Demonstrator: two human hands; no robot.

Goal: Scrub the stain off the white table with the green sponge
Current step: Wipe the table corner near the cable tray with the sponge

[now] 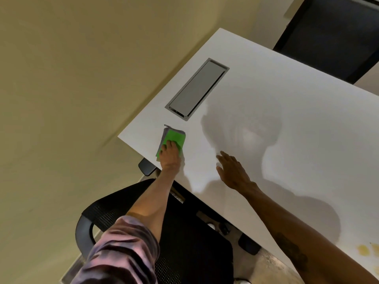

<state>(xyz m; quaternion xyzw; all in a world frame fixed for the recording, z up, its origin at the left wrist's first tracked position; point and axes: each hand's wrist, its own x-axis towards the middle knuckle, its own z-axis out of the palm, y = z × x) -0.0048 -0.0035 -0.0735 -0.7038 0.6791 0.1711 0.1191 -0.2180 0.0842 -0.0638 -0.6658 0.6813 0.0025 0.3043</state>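
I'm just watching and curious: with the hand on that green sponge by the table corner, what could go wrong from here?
1. The green sponge under the left hand lies close to the table edge, so a hard stroke might push it off above the chair.
2. The yellowish stain sits far away near the right forearm, so scrubbing here could miss it.
3. The right hand rests flat nearby; a wide stroke might bump it.
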